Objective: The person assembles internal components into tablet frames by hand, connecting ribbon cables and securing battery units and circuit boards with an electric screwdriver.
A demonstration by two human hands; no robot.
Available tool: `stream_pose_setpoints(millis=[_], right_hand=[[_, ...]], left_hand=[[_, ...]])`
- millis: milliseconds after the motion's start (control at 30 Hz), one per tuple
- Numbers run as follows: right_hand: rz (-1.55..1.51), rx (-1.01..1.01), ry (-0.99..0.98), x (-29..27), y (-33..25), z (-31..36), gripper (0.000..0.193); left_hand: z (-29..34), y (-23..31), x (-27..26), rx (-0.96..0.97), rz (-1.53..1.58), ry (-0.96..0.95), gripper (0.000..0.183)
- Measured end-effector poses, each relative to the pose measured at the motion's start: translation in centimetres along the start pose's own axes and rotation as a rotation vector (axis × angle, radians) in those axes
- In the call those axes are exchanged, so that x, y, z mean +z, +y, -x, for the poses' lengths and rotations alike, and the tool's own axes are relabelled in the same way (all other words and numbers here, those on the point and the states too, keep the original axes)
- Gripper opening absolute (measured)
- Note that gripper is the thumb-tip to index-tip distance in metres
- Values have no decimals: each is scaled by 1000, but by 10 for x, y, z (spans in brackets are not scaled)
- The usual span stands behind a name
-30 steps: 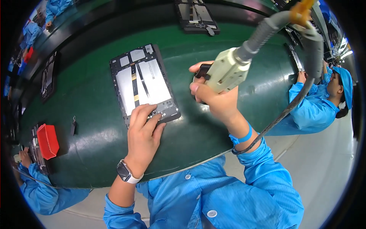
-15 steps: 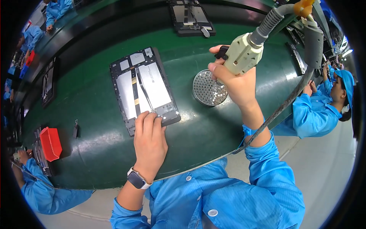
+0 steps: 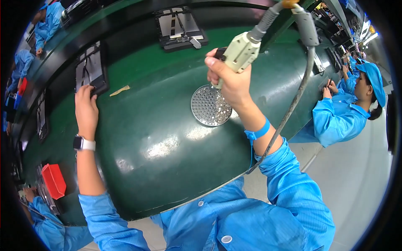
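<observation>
In my right hand (image 3: 232, 83) is an electric screwdriver (image 3: 241, 52), pale and boxy, with its hose leading up to the overhead fitting. The fingers wrap round it, and its tip points down over a round screw tray (image 3: 203, 106). That tray has a perforated plate, with small loose screws heaped on its right side. My left hand (image 3: 86, 111), wearing a watch, is stretched out to the far left. Its fingers and thumb close on the near edge of an opened tablet (image 3: 88, 71), whose inner parts face up.
Another opened tablet (image 3: 180, 27) lies at the far edge. A crumpled yellowish strip (image 3: 120, 90) rests right of my left hand. A red bin (image 3: 53, 181) stands at the left on dark parts. A grey cable (image 3: 295, 92) hangs past my right forearm. A co-worker (image 3: 343, 108) sits at the right.
The tablet that lay before me has gone from the middle, and my left hand has moved far left to a tablet there. The yellowish strip now shows. My right hand keeps the screwdriver over the tray.
</observation>
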State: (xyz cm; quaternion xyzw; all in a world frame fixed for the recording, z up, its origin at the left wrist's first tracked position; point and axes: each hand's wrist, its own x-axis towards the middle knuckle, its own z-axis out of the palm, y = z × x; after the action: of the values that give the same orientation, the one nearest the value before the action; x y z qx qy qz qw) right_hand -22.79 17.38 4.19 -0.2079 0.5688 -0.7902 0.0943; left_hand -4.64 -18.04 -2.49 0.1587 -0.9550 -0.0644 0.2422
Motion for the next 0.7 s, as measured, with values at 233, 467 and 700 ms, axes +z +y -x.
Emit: stream_pose_setpoints(millis=[233,467,700], right_hand=[[71,28,48,-11,18,2,14],[82,30,75,-7,15,6,13],[78,0,25,-15,19,18,22]], left_hand=[[-57,83,45,86,317,30,39],[-95,170,120,-43,236,-54,73],[-109,171,139,-159,953,68,60]])
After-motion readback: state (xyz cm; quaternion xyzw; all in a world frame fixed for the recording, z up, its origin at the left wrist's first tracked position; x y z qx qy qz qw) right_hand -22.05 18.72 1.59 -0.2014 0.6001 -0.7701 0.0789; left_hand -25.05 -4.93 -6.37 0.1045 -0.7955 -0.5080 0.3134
